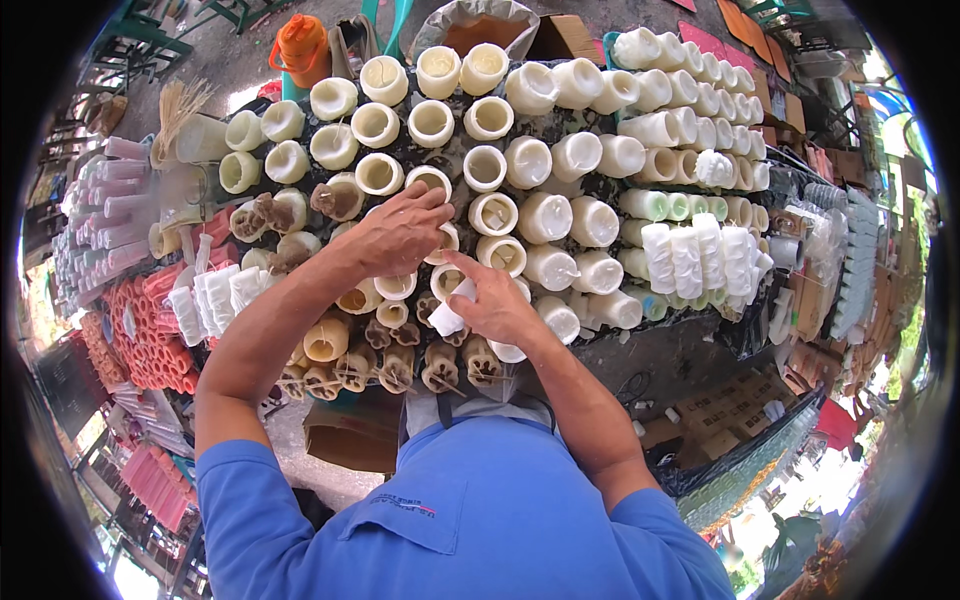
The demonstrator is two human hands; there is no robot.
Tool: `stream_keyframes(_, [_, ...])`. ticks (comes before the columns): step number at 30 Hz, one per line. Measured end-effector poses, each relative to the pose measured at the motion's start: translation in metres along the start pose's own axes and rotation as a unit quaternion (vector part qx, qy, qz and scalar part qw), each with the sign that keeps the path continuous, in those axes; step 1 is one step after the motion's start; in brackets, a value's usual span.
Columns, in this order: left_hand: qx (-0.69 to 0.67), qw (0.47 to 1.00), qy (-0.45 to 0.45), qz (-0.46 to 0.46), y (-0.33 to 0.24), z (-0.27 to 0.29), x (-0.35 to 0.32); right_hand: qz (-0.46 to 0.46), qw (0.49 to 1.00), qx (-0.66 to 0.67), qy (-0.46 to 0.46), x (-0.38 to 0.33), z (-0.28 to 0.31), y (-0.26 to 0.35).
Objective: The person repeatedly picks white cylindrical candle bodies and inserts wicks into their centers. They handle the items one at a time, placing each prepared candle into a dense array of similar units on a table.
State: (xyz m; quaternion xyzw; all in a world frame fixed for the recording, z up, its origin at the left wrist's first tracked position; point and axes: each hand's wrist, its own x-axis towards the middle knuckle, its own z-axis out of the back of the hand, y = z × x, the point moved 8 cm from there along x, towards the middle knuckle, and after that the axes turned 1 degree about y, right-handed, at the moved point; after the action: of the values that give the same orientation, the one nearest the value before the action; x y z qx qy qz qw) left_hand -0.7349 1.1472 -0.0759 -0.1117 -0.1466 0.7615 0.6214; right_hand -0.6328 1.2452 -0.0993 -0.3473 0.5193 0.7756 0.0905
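My left hand (405,232) reaches over the middle of a crowded table of cream wax candles. Its fingers are bent and close together, by the rim of a hollow-topped candle (430,180); what they pinch, if anything, is hidden. Just to its right, my right hand (492,302) stretches its index finger toward another cream candle (446,238), partly hidden under the left fingers. The other right fingers are curled round a small white cylinder (452,312). Thin wicks show in several candles nearby, such as the hollow one (494,213) right of my hands.
Brown, lobed candles (440,368) line the table's near edge. White ribbed candles (685,262) lie at the right, and more (217,303) at the left. Red tubular candles (150,335) are stacked beyond. An orange jug (303,48) stands at the far side, near an open sack (475,30).
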Motion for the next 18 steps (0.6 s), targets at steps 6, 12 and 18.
stream_keyframes(6, [-0.031, 0.999, 0.032, 0.021, 0.002, 0.002, 0.004, 0.035, 0.998, -0.034, -0.026, 0.001, 0.0, 0.003])
stream_keyframes(12, [0.036, 0.997, 0.065, -0.022, -0.005, -0.007, 0.023, 0.04, 0.999, -0.003, -0.018, -0.002, 0.003, -0.006])
stream_keyframes(18, [0.142, 0.978, 0.098, -0.115, -0.019, -0.011, 0.028, -0.035, 0.986, 0.159, 0.029, -0.01, -0.004, -0.027])
